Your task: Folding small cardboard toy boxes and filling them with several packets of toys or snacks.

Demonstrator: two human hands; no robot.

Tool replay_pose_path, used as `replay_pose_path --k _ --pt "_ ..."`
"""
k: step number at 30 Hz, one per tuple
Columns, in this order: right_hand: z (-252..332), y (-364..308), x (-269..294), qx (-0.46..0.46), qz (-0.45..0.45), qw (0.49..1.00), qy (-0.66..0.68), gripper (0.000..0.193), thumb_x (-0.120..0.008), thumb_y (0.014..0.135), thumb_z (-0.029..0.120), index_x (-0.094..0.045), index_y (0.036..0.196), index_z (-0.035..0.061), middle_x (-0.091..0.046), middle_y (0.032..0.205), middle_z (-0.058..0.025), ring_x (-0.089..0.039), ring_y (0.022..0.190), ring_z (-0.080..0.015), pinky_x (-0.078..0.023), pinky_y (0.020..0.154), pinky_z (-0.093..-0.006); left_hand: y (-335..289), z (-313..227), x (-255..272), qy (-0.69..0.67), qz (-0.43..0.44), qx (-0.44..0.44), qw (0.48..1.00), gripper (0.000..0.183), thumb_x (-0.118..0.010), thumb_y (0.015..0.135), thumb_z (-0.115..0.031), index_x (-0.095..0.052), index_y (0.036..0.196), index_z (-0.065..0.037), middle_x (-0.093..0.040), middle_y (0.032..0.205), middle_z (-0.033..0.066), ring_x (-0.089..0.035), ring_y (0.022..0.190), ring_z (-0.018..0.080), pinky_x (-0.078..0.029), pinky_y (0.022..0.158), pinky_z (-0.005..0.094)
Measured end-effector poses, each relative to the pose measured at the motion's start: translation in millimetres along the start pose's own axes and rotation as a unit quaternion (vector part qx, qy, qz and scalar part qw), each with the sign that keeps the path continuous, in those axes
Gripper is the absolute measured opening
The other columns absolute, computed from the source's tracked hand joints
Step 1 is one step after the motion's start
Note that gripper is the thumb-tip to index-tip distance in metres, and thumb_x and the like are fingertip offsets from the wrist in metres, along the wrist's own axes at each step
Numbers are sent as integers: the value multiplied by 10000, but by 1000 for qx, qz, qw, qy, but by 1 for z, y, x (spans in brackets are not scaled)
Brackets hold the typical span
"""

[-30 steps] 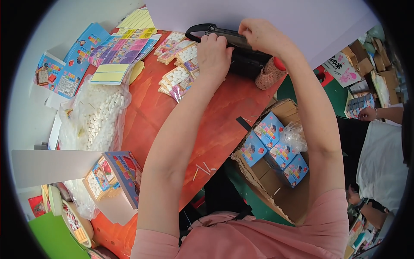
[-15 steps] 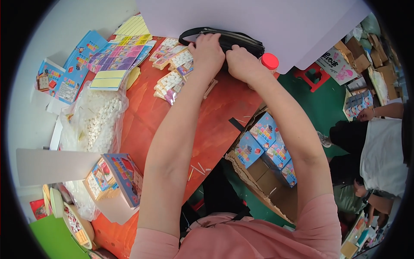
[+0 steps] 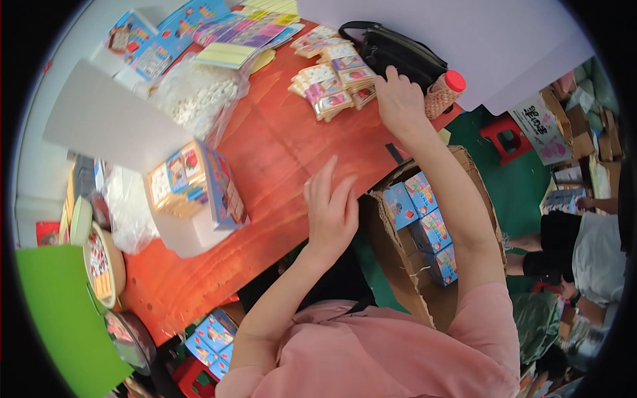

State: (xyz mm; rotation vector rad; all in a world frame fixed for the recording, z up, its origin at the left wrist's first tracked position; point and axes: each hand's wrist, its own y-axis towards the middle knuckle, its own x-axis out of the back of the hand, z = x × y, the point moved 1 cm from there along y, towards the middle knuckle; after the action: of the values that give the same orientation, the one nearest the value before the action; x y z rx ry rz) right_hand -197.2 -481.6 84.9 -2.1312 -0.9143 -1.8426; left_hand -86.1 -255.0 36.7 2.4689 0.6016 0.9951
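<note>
My right hand (image 3: 402, 104) reaches to the far edge of the table, its fingers spread against the lower front of a black zippered bag (image 3: 410, 56). No object shows in that hand. Empty and with fingers apart, my left hand (image 3: 332, 211) hovers over the table's near edge. Left of my right hand lie stacked small packs (image 3: 324, 89) with white pieces and printed labels. A jar (image 3: 440, 98) with a red lid stands right of the bag. An open blue printed box (image 3: 225, 189) with similar packs inside sits at the left of the table.
A clear plastic bag (image 3: 199, 99) of white pieces lies at the back left, beside flat printed sheets (image 3: 255, 30). Below my right forearm, a cardboard carton (image 3: 405, 282) holds several blue boxes. Another person (image 3: 584, 239) and a red stool (image 3: 507, 139) are at the right.
My left hand has left the black bag and come back to the near table edge. My right hand remains at the bag. The whole view has shifted.
</note>
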Motion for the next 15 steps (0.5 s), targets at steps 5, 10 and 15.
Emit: replay_pose_path --k 5,10,15 --pt "41 -51 12 86 40 979 183 295 -642 920 181 -633 1181 43 -612 1154 -147 -661 1007 -340 -558 804 -466 -90 10 80 100 32 -147 984 248 -680 836 9 -708 1071 -63 -605 1343 203 -618 1176 362 -429 1016 502" --pt "76 -56 11 85 55 980 174 296 -673 948 199 -662 1201 44 -682 1112 -131 -689 985 -291 -563 808 -392 -148 18 142 179 26 -177 968 249 -704 774 13 -722 1008 -69 -672 1210 183 -651 1097 348 -459 948 506" --pt "152 -48 61 123 -60 848 513 187 -656 972 105 -687 1123 0 -712 1010 -114 -678 864 -199 -527 771 -293 -164 43 205 243 -153 -30 957 355 -711 759 39 -658 1100 -42 -595 1217 202 -593 1090 355 -432 973 460"
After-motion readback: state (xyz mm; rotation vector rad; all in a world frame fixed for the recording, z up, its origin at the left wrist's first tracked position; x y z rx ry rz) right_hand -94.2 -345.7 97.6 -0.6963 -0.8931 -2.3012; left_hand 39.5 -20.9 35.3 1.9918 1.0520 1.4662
